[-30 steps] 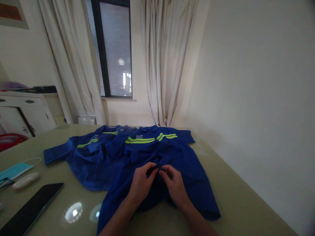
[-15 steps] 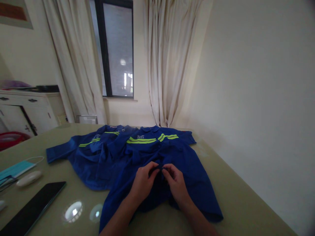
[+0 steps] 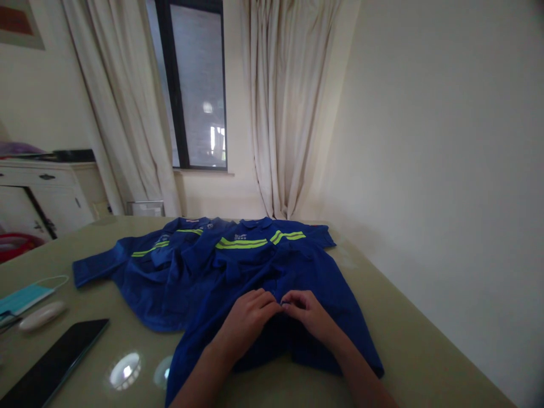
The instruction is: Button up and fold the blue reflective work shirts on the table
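A blue work jacket [image 3: 327,283] with yellow-green reflective stripes lies spread before me, its collar at the far side. My left hand [image 3: 254,317] is closed at the middle of its lower front, fingertips pinching the cloth. Close beside it, almost touching, my right hand [image 3: 306,314] pinches the jacket's front edge between thumb and fingers. Whether a button is between the fingertips is hidden. A second blue work jacket [image 3: 157,289] with similar stripes lies to the left, partly overlapped by the first.
On the table [image 3: 140,345] to my left lie a dark phone [image 3: 55,360], a pale oval object [image 3: 42,316] and a blue face mask [image 3: 25,300]. A wall [image 3: 446,170] runs along the right; curtains [image 3: 280,113] and a window [image 3: 199,85] are behind.
Both hands have shifted slightly down and nearer to me along the jacket's front. My left hand has turned so its back faces up, and the view has moved a little to the right.
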{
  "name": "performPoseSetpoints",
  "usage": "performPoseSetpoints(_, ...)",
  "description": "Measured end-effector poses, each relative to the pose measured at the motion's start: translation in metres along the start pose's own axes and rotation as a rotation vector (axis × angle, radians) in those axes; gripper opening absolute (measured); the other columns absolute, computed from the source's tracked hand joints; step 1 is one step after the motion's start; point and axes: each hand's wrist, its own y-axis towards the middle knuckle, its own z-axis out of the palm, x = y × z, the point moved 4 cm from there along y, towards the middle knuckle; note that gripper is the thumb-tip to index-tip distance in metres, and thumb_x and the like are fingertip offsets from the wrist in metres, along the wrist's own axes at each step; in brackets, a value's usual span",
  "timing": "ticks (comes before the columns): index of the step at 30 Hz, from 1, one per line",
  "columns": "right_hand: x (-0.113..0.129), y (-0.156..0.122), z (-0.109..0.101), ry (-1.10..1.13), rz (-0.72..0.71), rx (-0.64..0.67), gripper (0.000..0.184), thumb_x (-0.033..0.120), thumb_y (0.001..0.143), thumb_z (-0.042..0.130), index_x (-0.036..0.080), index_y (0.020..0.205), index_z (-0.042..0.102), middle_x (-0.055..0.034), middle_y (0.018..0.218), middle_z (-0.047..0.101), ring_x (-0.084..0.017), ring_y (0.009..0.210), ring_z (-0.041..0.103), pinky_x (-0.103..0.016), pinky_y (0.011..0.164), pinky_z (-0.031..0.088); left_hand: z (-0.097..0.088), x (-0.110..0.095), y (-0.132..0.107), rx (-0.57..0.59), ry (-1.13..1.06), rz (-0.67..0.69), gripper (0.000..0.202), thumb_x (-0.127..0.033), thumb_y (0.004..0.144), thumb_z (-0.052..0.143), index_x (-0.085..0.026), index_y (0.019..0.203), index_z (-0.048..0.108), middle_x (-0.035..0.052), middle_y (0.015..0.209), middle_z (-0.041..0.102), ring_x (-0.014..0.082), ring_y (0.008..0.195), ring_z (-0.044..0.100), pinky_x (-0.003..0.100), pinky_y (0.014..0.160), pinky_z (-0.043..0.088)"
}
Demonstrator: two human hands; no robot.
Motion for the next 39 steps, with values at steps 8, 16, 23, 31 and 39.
performPoseSetpoints(8, -0.001, -0.01, 0.002, 0.35, 0.29, 0.168, 0.033, 0.048, 0.072, 0.081, 0.017, 0.082, 0.073, 0.0049, 0.064, 0.055, -0.008, 0.055, 0.037, -0.021, 0.053, 0.022, -0.009, -0.009, -0.006, -0.219, 0.025, 0.158, 0.019, -0.019, 0.103, 0.051, -0.021, 0.118, 0.063, 0.0041, 0.104, 0.069, 0.0165, 0.09, 0.062, 0.03, 0.079, 0.047)
performPoseSetpoints(16, -0.002, -0.008, 0.007, 0.437, 0.3, 0.182, 0.037, 0.049, 0.069, 0.084, 0.016, 0.08, 0.072, 0.0051, 0.061, 0.055, -0.007, 0.052, 0.036, -0.021, 0.051, 0.019, -0.018, -0.015, -0.004, -0.277, 0.173, 0.199, 0.018, -0.018, 0.103, 0.049, -0.02, 0.1, 0.066, 0.0003, 0.078, 0.064, 0.0137, 0.068, 0.053, 0.03, 0.063, 0.04)
performPoseSetpoints(23, -0.008, -0.006, 0.01, 0.486, 0.307, 0.21, 0.031, 0.043, 0.066, 0.083, 0.016, 0.073, 0.07, 0.0072, 0.056, 0.049, -0.005, 0.048, 0.028, -0.022, 0.049, 0.016, -0.013, -0.01, 0.0, -0.245, 0.119, 0.151, 0.016, -0.019, 0.102, 0.054, -0.022, 0.111, 0.067, 0.0036, 0.105, 0.071, 0.0157, 0.084, 0.06, 0.031, 0.075, 0.047)
performPoseSetpoints(31, -0.008, -0.002, 0.02, 0.535, 0.263, 0.159, 0.032, 0.046, 0.07, 0.081, 0.017, 0.076, 0.067, 0.008, 0.057, 0.044, -0.006, 0.049, 0.03, -0.022, 0.048, 0.019, -0.008, 0.0, 0.001, -0.175, 0.042, 0.062, 0.016, -0.019, 0.103, 0.05, -0.021, 0.107, 0.066, 0.0033, 0.104, 0.07, 0.0172, 0.089, 0.062, 0.033, 0.081, 0.05)
performPoseSetpoints(39, 0.021, -0.004, 0.016, 0.253, -0.052, -0.062, 0.036, 0.052, 0.077, 0.078, 0.018, 0.079, 0.067, 0.0021, 0.074, 0.061, -0.014, 0.07, 0.053, -0.026, 0.067, 0.042, -0.006, 0.008, 0.0, -0.324, 0.079, -0.096, 0.02, -0.017, 0.104, 0.044, -0.021, 0.097, 0.063, 0.004, 0.094, 0.068, 0.0166, 0.085, 0.063, 0.033, 0.083, 0.052)
